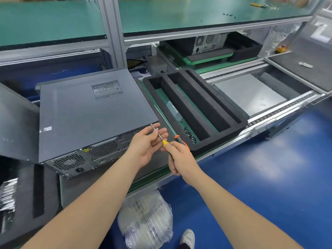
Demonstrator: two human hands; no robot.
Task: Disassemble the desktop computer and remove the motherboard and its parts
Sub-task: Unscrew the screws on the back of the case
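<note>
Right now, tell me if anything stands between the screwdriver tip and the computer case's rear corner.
Nothing visible does. The screwdriver, gripped by the right hand, has its tip at the corner of the computer case; the left hand cradles the shaft from beside, not in front.

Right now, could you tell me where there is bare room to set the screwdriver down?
Free: the computer's flat top, and the foam tray's two right-hand slots. Crowded: the computer's near right corner, where left hand and right hand meet at the screwdriver; the tray's left slot holds screws.
</note>
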